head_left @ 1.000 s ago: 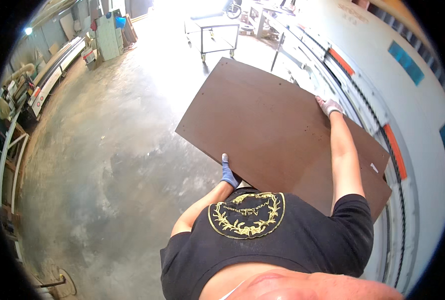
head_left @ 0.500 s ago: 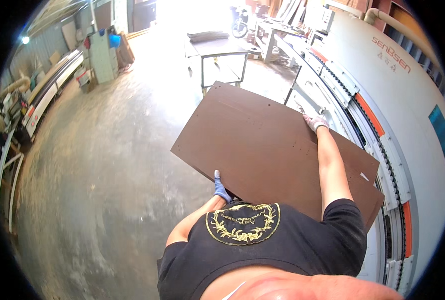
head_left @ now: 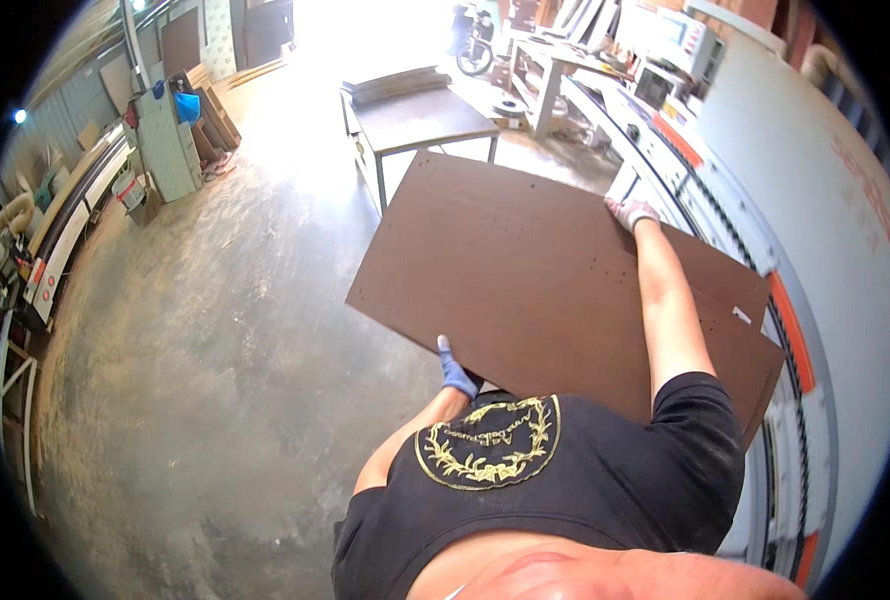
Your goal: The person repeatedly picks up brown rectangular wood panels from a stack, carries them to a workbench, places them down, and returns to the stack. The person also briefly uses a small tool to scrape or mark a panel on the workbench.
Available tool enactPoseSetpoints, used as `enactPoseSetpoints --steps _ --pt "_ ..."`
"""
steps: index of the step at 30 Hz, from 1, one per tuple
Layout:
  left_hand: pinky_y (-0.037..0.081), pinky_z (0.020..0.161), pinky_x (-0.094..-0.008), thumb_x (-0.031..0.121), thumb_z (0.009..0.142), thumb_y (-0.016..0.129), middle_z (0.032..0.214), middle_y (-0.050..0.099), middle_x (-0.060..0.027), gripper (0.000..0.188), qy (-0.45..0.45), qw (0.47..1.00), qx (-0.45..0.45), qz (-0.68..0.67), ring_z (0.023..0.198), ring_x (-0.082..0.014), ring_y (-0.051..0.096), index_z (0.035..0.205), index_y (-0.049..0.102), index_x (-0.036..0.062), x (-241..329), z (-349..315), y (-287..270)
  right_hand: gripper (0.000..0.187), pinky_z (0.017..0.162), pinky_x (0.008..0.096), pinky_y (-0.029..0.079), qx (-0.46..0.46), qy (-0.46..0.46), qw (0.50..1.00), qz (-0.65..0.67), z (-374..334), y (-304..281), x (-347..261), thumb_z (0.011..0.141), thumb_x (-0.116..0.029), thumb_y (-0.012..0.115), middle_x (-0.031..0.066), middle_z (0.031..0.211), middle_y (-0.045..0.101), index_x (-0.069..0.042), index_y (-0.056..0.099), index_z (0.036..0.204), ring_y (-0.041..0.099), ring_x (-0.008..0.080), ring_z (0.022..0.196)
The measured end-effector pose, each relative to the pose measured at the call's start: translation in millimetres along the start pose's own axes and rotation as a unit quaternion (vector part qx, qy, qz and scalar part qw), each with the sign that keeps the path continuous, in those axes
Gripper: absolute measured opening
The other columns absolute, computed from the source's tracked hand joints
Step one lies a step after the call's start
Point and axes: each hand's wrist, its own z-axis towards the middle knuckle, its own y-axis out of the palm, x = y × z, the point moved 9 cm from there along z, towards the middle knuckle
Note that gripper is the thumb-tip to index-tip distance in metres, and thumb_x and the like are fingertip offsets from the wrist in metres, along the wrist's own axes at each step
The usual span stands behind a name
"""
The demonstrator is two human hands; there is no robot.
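Note:
A large flat brown panel (head_left: 505,270) with small drilled holes spans the space in front of my body. Beneath its right side shows another brown panel (head_left: 730,275), with a small white label. My left hand (head_left: 453,369), in a blue glove, grips the near left edge, thumb on top and fingers hidden underneath. Across the panel reaches my right arm; my right hand (head_left: 633,212), in a pale glove, is closed over the far edge.
Ahead stands a metal-framed cart (head_left: 425,120) bearing a stack of dark panels (head_left: 395,84). A long white machine (head_left: 805,170) with a chain track runs along the right. A light-coloured workbench (head_left: 545,75) is at the back right; another long machine (head_left: 75,220) lines the left.
I have moved forward with the panels still in both hands. The cart looks nearer, and the white machine has shifted in view. My grip looks the same.

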Motion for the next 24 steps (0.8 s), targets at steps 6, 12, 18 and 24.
enactPoseSetpoints --steps 6,12,18,24 --pt "0.024 0.104 -0.0479 0.079 0.072 0.028 0.139 0.033 -0.0097 0.090 -0.068 0.987 0.090 -0.118 0.124 -0.0323 0.033 0.135 0.032 0.0149 59.2 147.1 17.4 0.068 0.095 0.0402 0.037 -0.115 -0.062 0.991 -0.035 185.2 61.1 -137.3 0.084 -0.063 0.028 0.0109 0.124 0.052 -0.010 0.057 0.116 0.048 0.0290 0.115" --pt "0.021 0.103 -0.0531 0.081 0.072 0.022 0.142 0.030 -0.0078 0.091 -0.001 0.993 0.088 -0.076 0.126 -0.0336 0.029 0.137 0.029 0.0180 167.1 327.6 40.0 0.065 0.102 0.0375 0.030 -0.075 -0.135 0.988 -0.020 389.3 122.8 -278.0 0.081 -0.061 0.037 0.0103 0.132 0.044 -0.016 0.047 0.127 0.040 0.0247 0.123" --pt "0.025 0.100 -0.0540 0.084 0.068 0.023 0.140 0.032 -0.0090 0.095 -0.040 0.982 0.178 -0.055 0.123 -0.0346 0.032 0.136 0.031 0.0172 249.7 464.6 61.1 0.067 0.100 0.0415 0.032 -0.018 -0.219 0.975 0.031 536.7 137.7 -421.8 0.082 -0.055 0.042 0.0113 0.135 0.041 -0.015 0.034 0.135 0.039 0.0278 0.124" --pt "0.025 0.100 -0.0531 0.085 0.068 0.021 0.139 0.034 -0.0085 0.096 0.029 0.974 0.208 -0.085 0.124 -0.0339 0.031 0.136 0.032 0.0180 304.9 630.6 65.5 0.062 0.097 0.0425 0.035 -0.193 -0.233 0.951 -0.059 715.5 246.0 -551.3 0.084 -0.058 0.036 0.0123 0.126 0.050 -0.013 0.052 0.123 0.046 0.0287 0.117"
